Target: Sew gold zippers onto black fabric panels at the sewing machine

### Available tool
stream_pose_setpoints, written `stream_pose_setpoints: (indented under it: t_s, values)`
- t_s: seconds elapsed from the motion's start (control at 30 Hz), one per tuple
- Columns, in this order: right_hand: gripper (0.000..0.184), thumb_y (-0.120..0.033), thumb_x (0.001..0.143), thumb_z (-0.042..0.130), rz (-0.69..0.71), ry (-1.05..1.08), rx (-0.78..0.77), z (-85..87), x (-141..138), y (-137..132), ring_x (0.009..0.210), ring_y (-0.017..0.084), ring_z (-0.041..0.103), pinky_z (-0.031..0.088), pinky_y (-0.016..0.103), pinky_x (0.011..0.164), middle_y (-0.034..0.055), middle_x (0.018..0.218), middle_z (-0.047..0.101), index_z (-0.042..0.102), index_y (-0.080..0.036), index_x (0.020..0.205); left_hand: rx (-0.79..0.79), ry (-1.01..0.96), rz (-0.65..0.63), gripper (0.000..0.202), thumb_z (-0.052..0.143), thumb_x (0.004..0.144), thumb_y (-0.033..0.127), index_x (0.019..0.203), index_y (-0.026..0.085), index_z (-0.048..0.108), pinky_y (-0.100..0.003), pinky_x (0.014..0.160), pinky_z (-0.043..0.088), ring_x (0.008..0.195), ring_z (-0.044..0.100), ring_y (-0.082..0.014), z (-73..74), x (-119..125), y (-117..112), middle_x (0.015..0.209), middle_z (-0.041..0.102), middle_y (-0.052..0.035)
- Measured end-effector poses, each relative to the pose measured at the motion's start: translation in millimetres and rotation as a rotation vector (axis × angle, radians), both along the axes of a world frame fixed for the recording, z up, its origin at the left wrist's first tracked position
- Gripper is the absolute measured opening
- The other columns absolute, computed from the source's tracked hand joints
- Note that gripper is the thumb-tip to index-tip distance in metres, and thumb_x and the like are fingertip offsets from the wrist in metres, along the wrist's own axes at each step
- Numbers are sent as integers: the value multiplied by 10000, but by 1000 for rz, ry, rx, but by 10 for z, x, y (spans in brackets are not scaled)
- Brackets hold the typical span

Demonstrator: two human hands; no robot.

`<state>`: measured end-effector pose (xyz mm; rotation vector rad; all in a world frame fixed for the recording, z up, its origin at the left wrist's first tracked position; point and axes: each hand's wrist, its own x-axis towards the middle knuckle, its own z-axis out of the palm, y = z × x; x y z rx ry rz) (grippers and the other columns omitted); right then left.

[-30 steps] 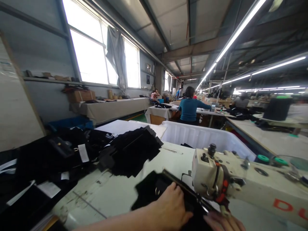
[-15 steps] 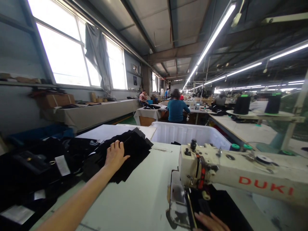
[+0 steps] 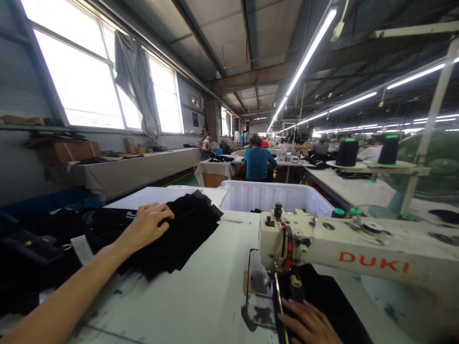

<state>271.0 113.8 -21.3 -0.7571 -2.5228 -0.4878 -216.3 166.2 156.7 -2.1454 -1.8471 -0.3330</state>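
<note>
My left hand [image 3: 146, 224] reaches out to the left and rests on a stack of black fabric pieces [image 3: 179, 234], its fingers curled over the top piece. My right hand [image 3: 309, 324] lies flat, fingers stretched, on a black fabric piece [image 3: 332, 308] under the head of a white sewing machine [image 3: 333, 246] marked DUKI. The needle area sits just above my right fingers.
A heap of black items with white tags [image 3: 39, 248] fills the table's left side. A white plastic bin [image 3: 276, 197] stands behind the machine. Thread cones [image 3: 347, 152] stand on a rack at right. A person in a blue top [image 3: 258, 163] sits farther back.
My left hand left the black piece at the machine, reached left onto the fabric stack, and its fingers have now curled over the top piece. My right hand stayed on the fabric at the machine.
</note>
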Motion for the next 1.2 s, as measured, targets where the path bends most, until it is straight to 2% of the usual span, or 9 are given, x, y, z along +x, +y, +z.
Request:
stream_pose_setpoints:
  t_s: [0.1,0.17,0.23,0.37,0.43,0.6,0.8,0.9,1.2]
  values:
    - [330,-295,979,558,-151,87,-290,234,-100,-137,1186,206,590,543,362,962,14,1339,593,569,-313,1308,-28,-12,-205,237,450,830,199,789,231,681,-463,1078,285,1162,466,-274,110,312,-240,1094,612,-18]
    - [351,-291,979,550,-210,110,-407,333,-194,-210,1302,254,480,464,484,1050,29,1420,516,552,-300,1330,-119,-39,-431,263,412,838,169,755,218,657,-438,1092,268,1178,433,-255,-22,676,-364,1092,598,-1]
    - [374,-260,973,547,-222,112,-485,374,-284,-273,1351,276,412,360,570,1109,36,1451,480,538,-290,1345,-240,-111,-647,252,414,810,92,771,213,631,-409,1070,307,1168,432,-240,-309,1117,-481,1114,577,-1]
    - [419,-261,978,536,-253,116,-587,385,-380,-413,1363,250,392,275,581,1148,12,1476,449,482,-327,1387,-345,-335,-815,285,415,784,-9,823,218,583,-359,1027,397,1222,417,-234,-1002,1881,-684,1300,477,-28]
    - [424,-308,990,525,-248,99,-629,398,-384,-469,1360,235,396,268,570,1154,-4,1481,444,450,-355,1404,-380,-385,-838,304,404,800,-31,830,220,573,-358,1034,407,1220,436,-224,-1222,2087,-742,1310,476,-25]
    - [327,-333,975,548,-245,60,-676,436,-379,-465,1247,255,508,410,535,1067,2,1410,525,551,-320,1301,-382,-458,-724,298,430,927,63,1125,252,548,-386,1055,426,1154,521,-197,-1340,2222,-814,1214,583,-30]
    - [287,-273,979,500,-209,225,-483,276,-399,-385,1181,264,555,465,540,1025,41,1282,614,594,-240,1248,-297,-300,-641,446,562,969,316,1395,271,436,-689,1104,237,1305,475,-298,-1508,2236,-772,1394,539,-64]
    - [291,-299,1003,470,-181,220,-400,200,-386,-378,1240,254,533,396,586,1081,20,1324,597,578,-244,1268,-265,-307,-625,413,519,995,310,1397,254,445,-686,1100,230,1322,473,-283,-1572,2235,-702,1419,519,-82]
    - [331,-185,930,492,-126,158,-204,155,-353,-298,1189,193,591,397,439,1100,5,1277,636,596,-182,1244,-151,-242,-701,469,514,993,231,1448,300,426,-579,1131,226,1293,516,-230,-1622,2206,-619,1392,563,-42]
